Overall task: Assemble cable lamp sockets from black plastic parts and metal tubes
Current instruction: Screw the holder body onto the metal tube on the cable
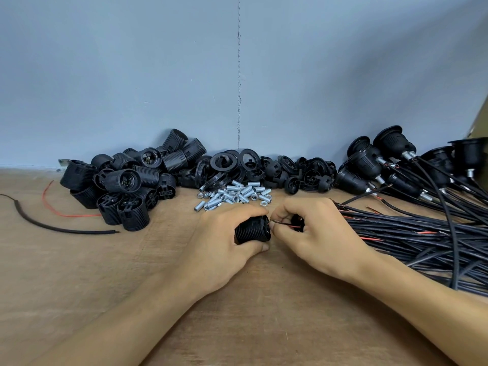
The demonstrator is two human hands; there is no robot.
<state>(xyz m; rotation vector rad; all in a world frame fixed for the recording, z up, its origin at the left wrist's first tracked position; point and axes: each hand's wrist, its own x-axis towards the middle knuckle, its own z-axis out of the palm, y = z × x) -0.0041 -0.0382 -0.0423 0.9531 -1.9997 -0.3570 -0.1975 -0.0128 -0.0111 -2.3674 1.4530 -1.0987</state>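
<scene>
Head view: left hand [224, 233] gripped a ribbed socket body [252, 229], lying sideways above the worktop [158, 273]. Right hand [311, 228] pinched wire ends [286, 224] just beside the body's right-facing end, nearly touching.

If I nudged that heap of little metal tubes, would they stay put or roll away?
Probably they would scatter: the metal tubes are small round cylinders lying loose on the flat wooden table, so many would likely roll. They look rigid, and likely heavy for their size, being bare metal.
</scene>
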